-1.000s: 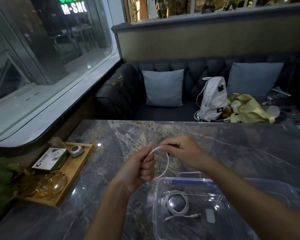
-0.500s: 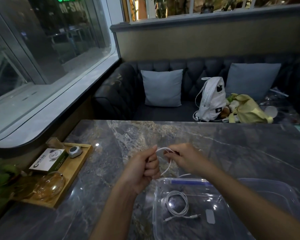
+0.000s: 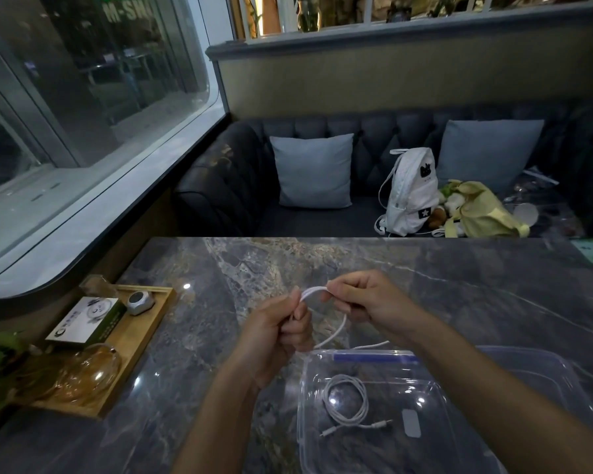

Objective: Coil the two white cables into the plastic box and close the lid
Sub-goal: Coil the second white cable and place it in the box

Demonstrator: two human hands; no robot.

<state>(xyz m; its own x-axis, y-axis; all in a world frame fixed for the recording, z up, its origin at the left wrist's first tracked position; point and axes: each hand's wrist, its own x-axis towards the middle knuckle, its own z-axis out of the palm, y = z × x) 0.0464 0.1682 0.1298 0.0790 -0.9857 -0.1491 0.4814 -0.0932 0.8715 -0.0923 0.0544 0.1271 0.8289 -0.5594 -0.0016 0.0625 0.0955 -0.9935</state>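
Loops of thin white cable (image 3: 314,291) between my hands

My left hand (image 3: 278,331) gripped it in a fist and my right hand (image 3: 360,302) pinched the strand just beside it. Below my right wrist sat the clear plastic box (image 3: 303,422), open, with a second coiled white cable (image 3: 346,401) lying inside.

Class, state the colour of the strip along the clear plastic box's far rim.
Blue strip, best seen in head view.
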